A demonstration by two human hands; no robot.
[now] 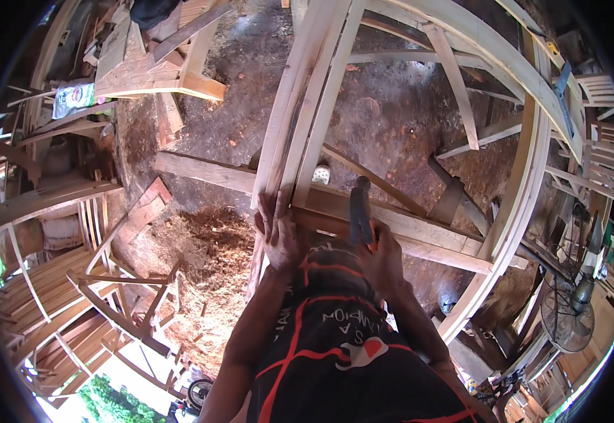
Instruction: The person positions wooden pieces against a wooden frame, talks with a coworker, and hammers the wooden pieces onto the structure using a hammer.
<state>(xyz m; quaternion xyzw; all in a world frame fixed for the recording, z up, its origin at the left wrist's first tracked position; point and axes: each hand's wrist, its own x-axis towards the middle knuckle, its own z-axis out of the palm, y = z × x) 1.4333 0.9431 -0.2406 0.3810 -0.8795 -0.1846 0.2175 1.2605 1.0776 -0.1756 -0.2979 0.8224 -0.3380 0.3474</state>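
My right hand (381, 261) is closed around a hammer (360, 211) with a dark metal head and a bit of orange handle showing. The hammer is over a wooden crosspiece (420, 229) in front of my body. My left hand (282, 240) lies with fingers stretched out on the near end of a pair of long pale wooden beams (307, 113), which run away from me. Whether anything lies beneath its palm is hidden.
More long beams (518, 190) curve along the right. A standing fan (568, 321) is at the lower right. Wood shavings (208, 275) cover the floor at left. A wooden bench (159, 81) stands far left, and stacked boards (53, 296) lie at the left edge.
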